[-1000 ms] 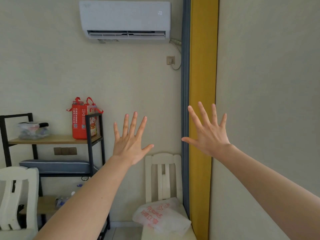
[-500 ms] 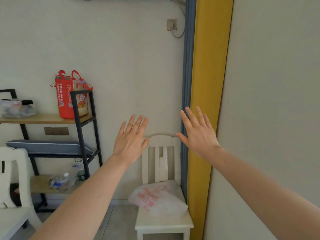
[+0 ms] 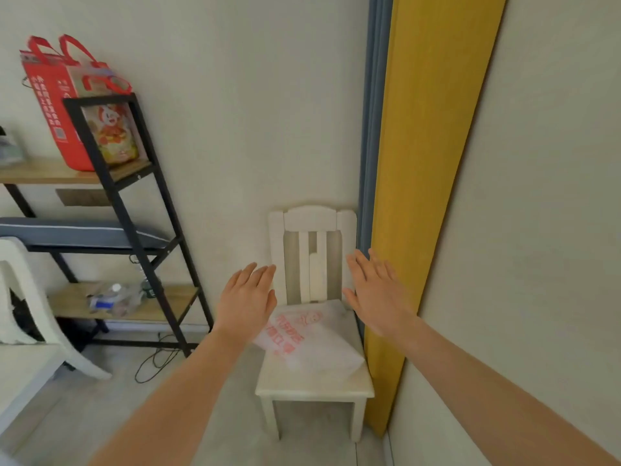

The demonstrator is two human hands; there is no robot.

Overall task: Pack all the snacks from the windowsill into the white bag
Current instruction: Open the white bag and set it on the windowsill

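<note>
My fingers have drawn together: 1 second ago all 10 were splayed wide and raised toward the wall, and now they lie flat and nearly closed, clamped on nothing. My left hand (image 3: 247, 302) and right hand (image 3: 376, 294) have dropped low, either side of the white bag (image 3: 312, 341), with the left hand overlapping the bag's left edge in view; I cannot tell if it touches. The bag lies slumped on the seat of the white chair (image 3: 314, 381), against the yellow curtain (image 3: 433, 163) on the right. My view has tipped down from the wall. I judge this as the start: fetching the bag first. No windowsill or snacks show yet.
</note>
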